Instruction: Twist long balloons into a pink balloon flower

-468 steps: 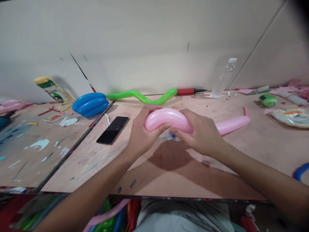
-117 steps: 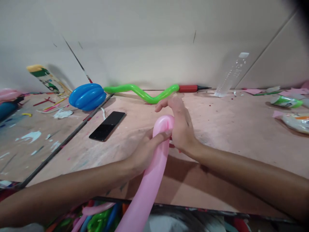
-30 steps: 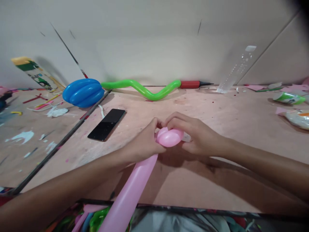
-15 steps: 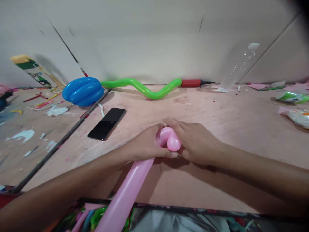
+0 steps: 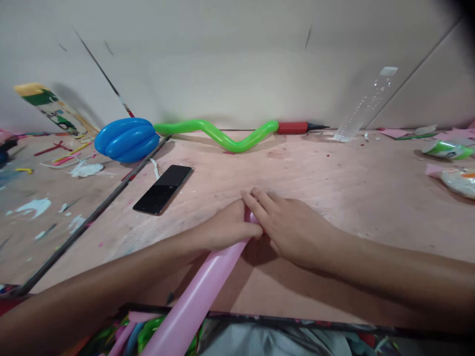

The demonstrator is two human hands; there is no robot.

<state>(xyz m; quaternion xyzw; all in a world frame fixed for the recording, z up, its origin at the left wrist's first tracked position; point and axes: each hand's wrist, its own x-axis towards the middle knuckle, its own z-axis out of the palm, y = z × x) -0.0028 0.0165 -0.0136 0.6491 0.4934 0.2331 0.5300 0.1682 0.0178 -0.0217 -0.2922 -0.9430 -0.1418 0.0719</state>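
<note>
A long pink balloon (image 5: 202, 289) runs from the bottom edge of the view up to my two hands over the table. My left hand (image 5: 230, 225) is wrapped round it near its upper end, thumb on the near side. Pressed against the left, my right hand (image 5: 287, 222) covers the balloon's end with its fingers curled over it. Only a sliver of pink shows between the hands; the folded tip is hidden.
A black phone (image 5: 163, 189) lies left of my hands. Behind it are a blue bundled balloon (image 5: 128, 140), a bent green balloon (image 5: 237, 146) and a red balloon pump (image 5: 292, 128) along the wall. A clear plastic bottle (image 5: 365, 109) leans at the right. Uninflated balloons (image 5: 128, 336) lie below the table edge.
My right hand has turned and closed over the balloon's folded end, which showed before between the hands. The left hand keeps its hold.
</note>
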